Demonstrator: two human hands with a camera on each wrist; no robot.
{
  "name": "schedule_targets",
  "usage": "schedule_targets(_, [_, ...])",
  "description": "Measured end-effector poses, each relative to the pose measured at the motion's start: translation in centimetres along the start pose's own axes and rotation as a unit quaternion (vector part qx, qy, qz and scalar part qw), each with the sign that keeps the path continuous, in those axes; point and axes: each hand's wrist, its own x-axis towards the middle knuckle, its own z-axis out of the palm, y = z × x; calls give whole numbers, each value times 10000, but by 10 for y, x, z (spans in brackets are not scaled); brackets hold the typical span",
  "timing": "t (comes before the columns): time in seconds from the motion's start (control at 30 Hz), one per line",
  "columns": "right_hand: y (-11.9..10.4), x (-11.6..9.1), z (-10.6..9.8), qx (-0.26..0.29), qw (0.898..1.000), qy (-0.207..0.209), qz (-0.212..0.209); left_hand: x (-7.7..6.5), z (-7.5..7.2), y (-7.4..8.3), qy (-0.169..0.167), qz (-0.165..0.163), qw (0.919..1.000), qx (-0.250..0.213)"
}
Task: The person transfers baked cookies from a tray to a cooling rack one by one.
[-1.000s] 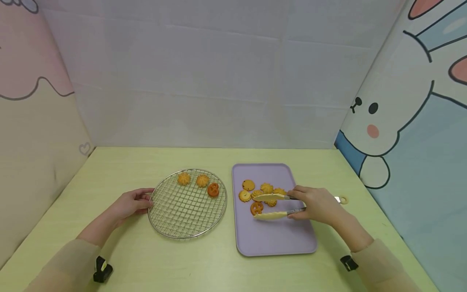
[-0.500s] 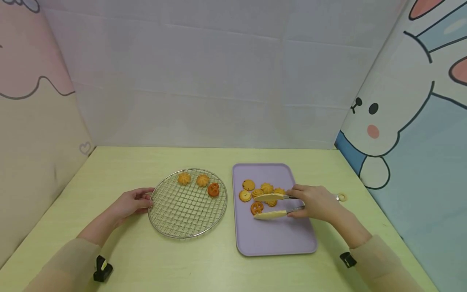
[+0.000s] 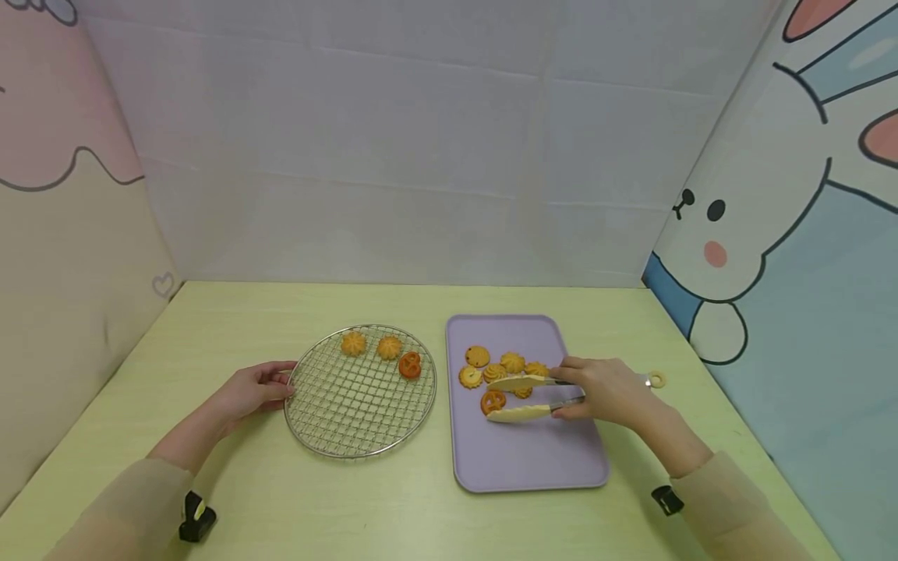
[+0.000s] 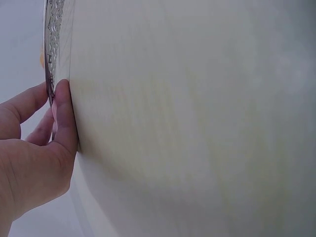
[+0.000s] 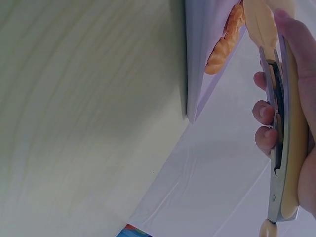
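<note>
In the head view my left hand (image 3: 252, 396) pinches the left rim of a round wire cooling rack (image 3: 351, 425); the left wrist view shows the thumb and fingers on either side of that rim. Two flower-shaped cookies (image 3: 354, 344) and a pretzel cookie (image 3: 410, 365) lie along the rack's far and right side. My right hand (image 3: 609, 392) grips metal tongs (image 5: 291, 148) with cream-coloured tips over the lilac tray (image 3: 529, 460). The tips stand apart, one beside a pretzel cookie (image 3: 493, 402) on its near side, the other over the cookies behind it. Nothing visible is clamped between them.
Several more cookies, among them a round one (image 3: 478, 356) and a flower-shaped one (image 3: 513, 362), lie on the tray's far half. Rack and tray stand side by side on a pale wooden table (image 3: 337, 506). A white sheet hangs behind, with cartoon-printed panels at both sides.
The tongs' far tip has come slightly nearer to the other tip. My left hand and the rack stay where they were.
</note>
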Motion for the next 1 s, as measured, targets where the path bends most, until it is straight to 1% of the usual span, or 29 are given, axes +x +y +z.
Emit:
schedule_targets(0.3, [0, 0, -1, -49, 10000, 37, -12, 1, 0, -2, 5, 39, 10000, -49])
schedule_targets(0.5, [-1, 1, -7, -33, 10000, 41, 6, 0, 0, -1, 27, 31, 10000, -8])
schedule_targets(0.73, [-3, 6, -16, -99, 9991, 338, -221, 1, 0, -2, 43, 19, 10000, -28])
schedule_targets(1.0, [-10, 15, -26, -185, 9978, 541, -326, 0, 0, -2, 21, 20, 10000, 1])
